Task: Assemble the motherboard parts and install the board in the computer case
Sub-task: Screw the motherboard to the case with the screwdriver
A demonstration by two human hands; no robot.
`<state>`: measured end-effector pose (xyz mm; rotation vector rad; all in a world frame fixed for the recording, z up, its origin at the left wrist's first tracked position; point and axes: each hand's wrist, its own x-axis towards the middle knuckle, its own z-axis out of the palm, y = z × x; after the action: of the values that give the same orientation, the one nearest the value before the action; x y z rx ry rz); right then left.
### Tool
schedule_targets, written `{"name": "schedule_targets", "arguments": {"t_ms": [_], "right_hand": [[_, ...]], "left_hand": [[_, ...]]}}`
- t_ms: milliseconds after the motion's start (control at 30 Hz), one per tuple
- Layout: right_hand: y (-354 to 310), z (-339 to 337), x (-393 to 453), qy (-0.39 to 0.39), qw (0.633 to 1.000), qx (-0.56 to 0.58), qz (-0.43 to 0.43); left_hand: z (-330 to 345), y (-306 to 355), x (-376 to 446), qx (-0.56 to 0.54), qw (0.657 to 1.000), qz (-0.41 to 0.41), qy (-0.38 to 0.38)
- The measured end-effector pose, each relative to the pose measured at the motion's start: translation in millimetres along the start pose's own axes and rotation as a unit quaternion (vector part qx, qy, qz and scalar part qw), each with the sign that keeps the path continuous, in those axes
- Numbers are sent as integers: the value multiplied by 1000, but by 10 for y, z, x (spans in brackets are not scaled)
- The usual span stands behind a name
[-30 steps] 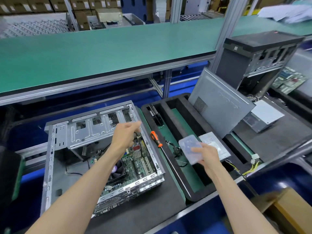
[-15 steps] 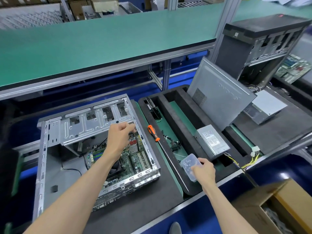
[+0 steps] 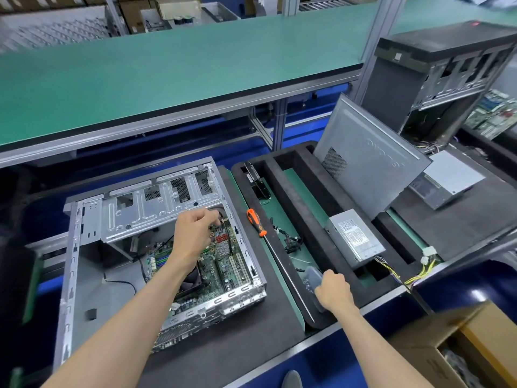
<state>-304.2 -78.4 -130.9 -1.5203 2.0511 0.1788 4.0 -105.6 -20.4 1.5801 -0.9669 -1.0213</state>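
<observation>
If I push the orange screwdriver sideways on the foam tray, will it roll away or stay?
The screwdriver would probably roll a little: its shaft is long, thin and round. The grooved orange handle looks grippy and may slow it. It lies in a channel of the foam tray, so the raised foam walls likely stop it soon.

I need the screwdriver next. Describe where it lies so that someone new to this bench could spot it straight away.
Start at the open computer case on the left. Just right of it a black foam tray has a green strip along its left channel, and the screwdriver lies there, shaft pointing toward the person. Its orange and black handle is the only bright orange thing nearby.
</observation>
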Motion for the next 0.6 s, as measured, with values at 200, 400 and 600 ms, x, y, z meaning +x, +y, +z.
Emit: {"name": "schedule_targets", "arguments": {"t_ms": [200, 400, 600], "right_hand": [[-196, -72, -14, 143, 977, -22, -154], [-866, -191, 27, 132, 949, 115, -262], [-1289, -148, 173, 121, 944, 83, -296]], "left_hand": [[-68, -53, 45, -80, 995, -50, 28], [-84, -89, 74, -147, 983, -107, 26], [4, -112, 78, -163, 978, -132, 7]]}}
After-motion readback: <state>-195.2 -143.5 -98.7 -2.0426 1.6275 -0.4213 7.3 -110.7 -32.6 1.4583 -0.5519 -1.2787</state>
